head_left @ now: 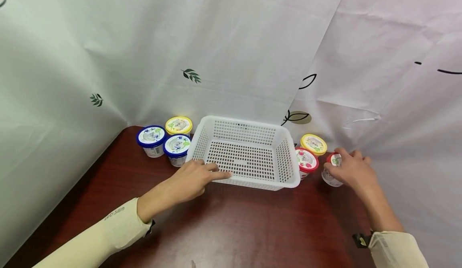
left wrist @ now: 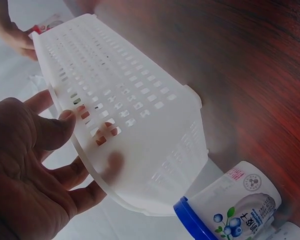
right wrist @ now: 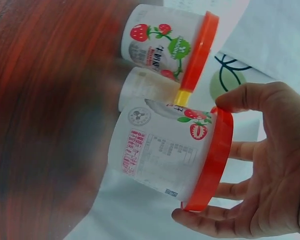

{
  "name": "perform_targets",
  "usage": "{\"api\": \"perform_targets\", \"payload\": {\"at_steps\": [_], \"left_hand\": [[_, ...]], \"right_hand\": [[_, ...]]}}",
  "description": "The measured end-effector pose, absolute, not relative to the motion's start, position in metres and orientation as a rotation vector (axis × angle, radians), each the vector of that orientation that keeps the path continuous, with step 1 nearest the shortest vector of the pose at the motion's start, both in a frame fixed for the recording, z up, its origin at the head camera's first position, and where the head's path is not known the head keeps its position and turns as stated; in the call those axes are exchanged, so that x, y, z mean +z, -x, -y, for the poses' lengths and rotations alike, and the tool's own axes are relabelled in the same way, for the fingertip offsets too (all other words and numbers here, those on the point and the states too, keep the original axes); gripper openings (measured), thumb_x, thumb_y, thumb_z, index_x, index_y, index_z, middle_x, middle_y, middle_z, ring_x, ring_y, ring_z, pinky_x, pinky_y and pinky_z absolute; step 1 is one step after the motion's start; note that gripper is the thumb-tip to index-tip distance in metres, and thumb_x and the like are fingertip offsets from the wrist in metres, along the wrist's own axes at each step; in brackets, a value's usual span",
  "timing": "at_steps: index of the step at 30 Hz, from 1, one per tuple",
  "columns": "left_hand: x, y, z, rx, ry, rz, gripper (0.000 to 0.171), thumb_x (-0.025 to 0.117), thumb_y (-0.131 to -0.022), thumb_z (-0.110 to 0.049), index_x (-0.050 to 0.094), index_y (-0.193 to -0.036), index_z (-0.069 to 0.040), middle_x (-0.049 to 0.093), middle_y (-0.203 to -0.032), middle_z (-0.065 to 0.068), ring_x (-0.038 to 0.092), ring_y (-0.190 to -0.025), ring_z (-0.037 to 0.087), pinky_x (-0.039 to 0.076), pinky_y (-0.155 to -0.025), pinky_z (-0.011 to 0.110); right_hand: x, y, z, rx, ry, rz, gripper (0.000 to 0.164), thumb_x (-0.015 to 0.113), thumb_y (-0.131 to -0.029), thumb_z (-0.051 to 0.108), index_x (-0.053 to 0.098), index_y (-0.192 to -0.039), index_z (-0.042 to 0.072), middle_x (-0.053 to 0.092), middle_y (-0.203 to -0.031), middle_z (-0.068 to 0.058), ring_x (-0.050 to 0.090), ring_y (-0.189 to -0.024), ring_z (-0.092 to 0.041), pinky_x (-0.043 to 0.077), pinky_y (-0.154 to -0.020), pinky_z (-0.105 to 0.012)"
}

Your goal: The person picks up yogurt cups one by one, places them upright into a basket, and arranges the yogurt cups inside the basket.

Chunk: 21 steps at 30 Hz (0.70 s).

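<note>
Right hand [right wrist: 270, 170] gripping strawberry-label red-lidded cup [right wrist: 175, 157], blueberry-label blue-lidded cup [left wrist: 230, 210]

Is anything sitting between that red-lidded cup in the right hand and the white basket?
Yes. Another red-lidded strawberry cup stands between the held cup and the basket, close against its right wall. The right hand grips the held cup's lid.

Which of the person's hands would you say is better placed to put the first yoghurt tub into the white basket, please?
Probably the right hand: its fingers already curl around the rim of a red-lidded tub just beside the basket. The left hand only rests on the basket's near rim, holding no tub.
</note>
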State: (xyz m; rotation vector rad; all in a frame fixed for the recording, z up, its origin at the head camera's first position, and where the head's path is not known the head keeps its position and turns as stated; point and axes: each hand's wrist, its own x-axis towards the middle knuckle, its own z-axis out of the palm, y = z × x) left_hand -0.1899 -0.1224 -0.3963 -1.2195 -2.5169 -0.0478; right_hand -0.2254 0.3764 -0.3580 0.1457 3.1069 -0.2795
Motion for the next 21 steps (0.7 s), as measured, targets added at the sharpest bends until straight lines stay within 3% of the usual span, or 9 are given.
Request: {"api": "perform_targets", "payload": {"at_steps": [21], "left_hand": [[-0.393, 0.191, 0.121, -0.079, 1.229, 2.525, 0.079, 0.077, -0.079, 0.012, 0.079, -0.143, -0.035, 0.077, -0.102, -0.003, 0.061, -0.074, 0.02, 0.045, -0.064, 0.03]], "right_hand": [[-0.339, 0.215, -0.355, -0.245, -0.107, -3.257, 0.077, 0.059, -0.102, 0.054, 0.049, -0.16, 0.005, 0.04, -0.145, -0.046, 0.038, -0.127, -0.067, 0.052, -0.078, -0.078]]}}
